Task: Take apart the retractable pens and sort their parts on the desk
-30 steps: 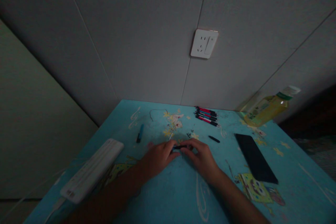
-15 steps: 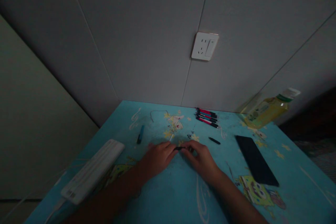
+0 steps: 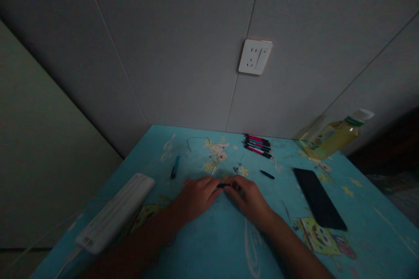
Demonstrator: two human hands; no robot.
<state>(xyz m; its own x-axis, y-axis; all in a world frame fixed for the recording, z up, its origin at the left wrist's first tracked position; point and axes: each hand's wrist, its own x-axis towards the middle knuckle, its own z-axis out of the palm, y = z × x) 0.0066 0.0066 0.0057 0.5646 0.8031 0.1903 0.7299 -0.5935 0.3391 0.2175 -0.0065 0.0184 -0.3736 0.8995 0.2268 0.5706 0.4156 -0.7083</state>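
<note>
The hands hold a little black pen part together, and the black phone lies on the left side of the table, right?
Not quite. In the head view the phone lies on the table's right side. Both hands do hold the pen part.

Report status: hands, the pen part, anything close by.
Left hand and right hand pinch one small black pen part over the blue table. Loose black piece right, apart.

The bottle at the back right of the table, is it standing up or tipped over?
Tipped. The bottle leans against the wall with its white cap pointing up and right, its base on the blue table.
</note>
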